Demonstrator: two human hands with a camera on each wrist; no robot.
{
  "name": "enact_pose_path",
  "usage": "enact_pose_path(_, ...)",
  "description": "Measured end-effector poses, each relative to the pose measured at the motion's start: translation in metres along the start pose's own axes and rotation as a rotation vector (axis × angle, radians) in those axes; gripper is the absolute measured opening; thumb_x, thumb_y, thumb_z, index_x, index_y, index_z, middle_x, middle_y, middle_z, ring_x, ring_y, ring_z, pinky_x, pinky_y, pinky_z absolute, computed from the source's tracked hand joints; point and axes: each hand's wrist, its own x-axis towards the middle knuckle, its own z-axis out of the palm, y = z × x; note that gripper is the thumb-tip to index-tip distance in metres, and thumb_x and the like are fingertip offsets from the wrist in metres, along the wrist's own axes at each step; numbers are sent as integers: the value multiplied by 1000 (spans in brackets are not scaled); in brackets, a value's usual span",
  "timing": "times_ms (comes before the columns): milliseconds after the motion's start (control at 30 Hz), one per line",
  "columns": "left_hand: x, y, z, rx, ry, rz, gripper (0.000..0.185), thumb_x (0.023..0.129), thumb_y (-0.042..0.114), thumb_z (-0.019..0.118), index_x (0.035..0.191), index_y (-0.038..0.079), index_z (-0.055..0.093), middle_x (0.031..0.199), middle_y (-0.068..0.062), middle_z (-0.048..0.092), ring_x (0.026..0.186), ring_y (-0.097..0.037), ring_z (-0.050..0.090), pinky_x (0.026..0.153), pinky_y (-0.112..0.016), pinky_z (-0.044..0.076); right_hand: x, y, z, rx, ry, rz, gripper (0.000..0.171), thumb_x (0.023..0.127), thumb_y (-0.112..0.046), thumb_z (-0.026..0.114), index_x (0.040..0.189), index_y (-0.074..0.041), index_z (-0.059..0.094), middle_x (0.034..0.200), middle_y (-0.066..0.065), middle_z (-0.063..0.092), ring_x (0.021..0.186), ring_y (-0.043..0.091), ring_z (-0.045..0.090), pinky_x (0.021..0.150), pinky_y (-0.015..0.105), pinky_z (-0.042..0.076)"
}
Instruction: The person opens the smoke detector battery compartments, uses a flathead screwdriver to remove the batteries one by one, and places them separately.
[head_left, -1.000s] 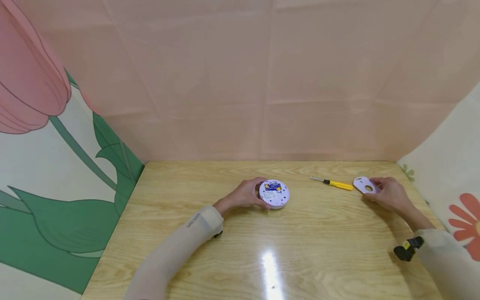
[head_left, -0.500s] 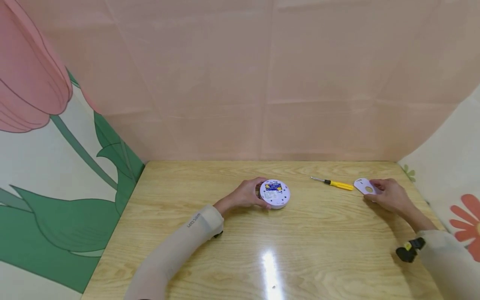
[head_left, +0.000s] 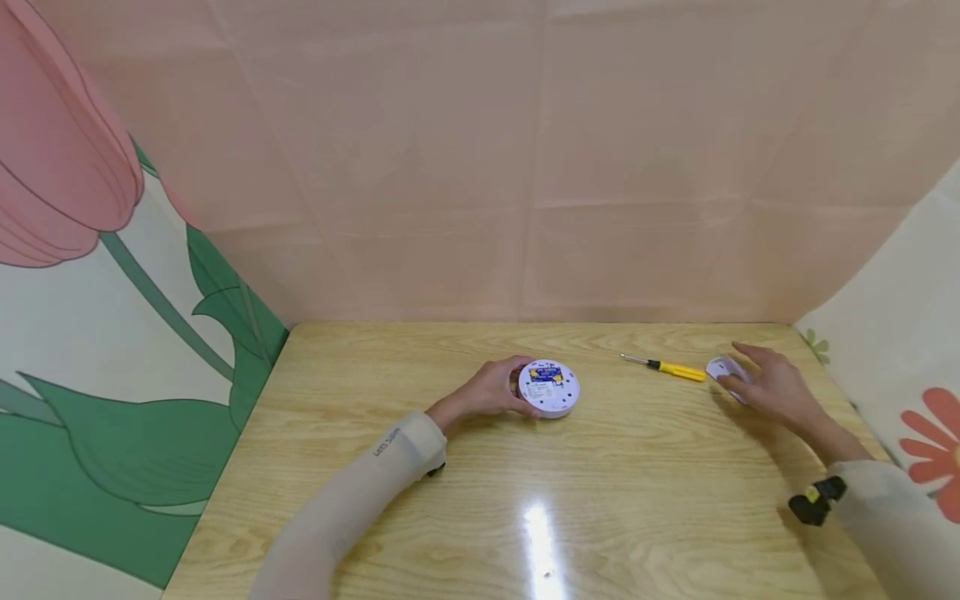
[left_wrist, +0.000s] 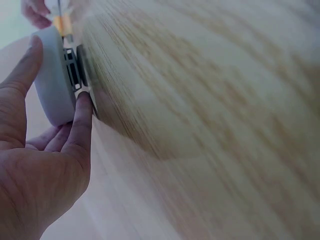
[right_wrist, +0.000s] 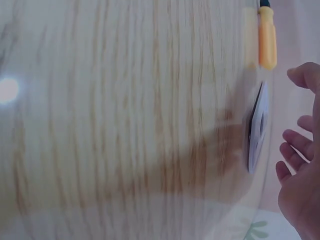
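left hand (head_left: 493,388) grips a round white plastic unit (head_left: 551,388), probably light; its rim suits holding. right hand (head_left: 782,393) spreads, empty.

A thick, round disc of white plastic (head_left: 548,392) is gripped at its left edge, its flat printed face turned up; on that face sit a blue-and-yellow label, a patch of fine print too small to read and scattered dark spots. The left wrist view shows dark, slotted parts on its lower side. Well to the right of the disc lies a thin, flat white plate (right_wrist: 256,140) with a round hole, ungripped, partly covered in the head view.
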Motion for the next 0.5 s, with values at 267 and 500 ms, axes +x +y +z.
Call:
enact_pose_path(267,-1,-1,0,-27,-3,-11,94,75,26,99,154,11,51,143,-5,66,128,-17,63,112,-29,48,5,-19,10,-26,-13,-114,80,92,-26,82,152,11,46,150,43,45,130,67,42,100,81,36)
enact_pose_path(500,-1,-4,-1,-28,-1,-2,94,75,28,99,154,12,51,142,-3,66,127,-15,63,110,-27,49,9,-35,20,-50,-40,-167,89,89,-28,85,158,6,40,157,39,40,134,67,39,106,83,33)
